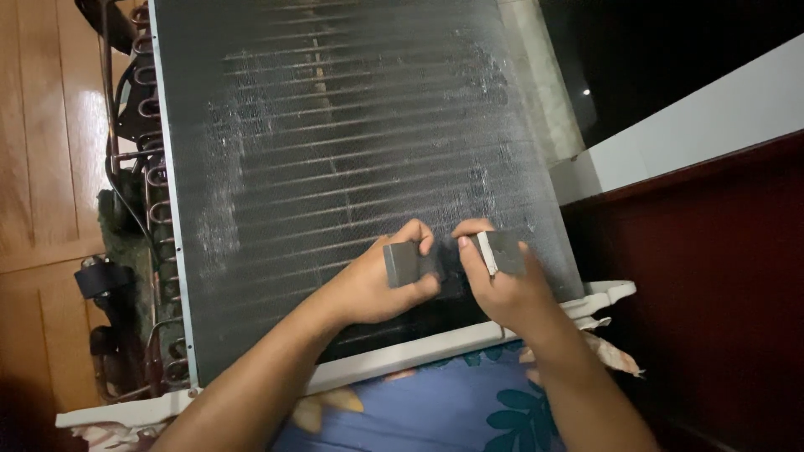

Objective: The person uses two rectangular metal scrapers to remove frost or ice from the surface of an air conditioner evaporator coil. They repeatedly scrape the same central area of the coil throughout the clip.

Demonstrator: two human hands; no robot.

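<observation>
A large finned coil panel (335,151) of an air-conditioning unit fills the view, dark grey with pale dusty patches. My left hand (377,285) and my right hand (498,289) press side by side on its lower right part. Between them they hold a flat dark grey tool (406,264) against the fins; my left thumb and fingers grip its left end, my right fingers wrap its right end (507,251). The middle of the tool is hidden in shadow between my hands.
Bent copper tube loops (155,176) run down the panel's left side, with a black part (100,276) beside them. A white frame edge (419,351) borders the bottom. Blue leaf-patterned cloth (469,410) lies below. Wooden floor (42,125) at left, dark red surface (712,276) at right.
</observation>
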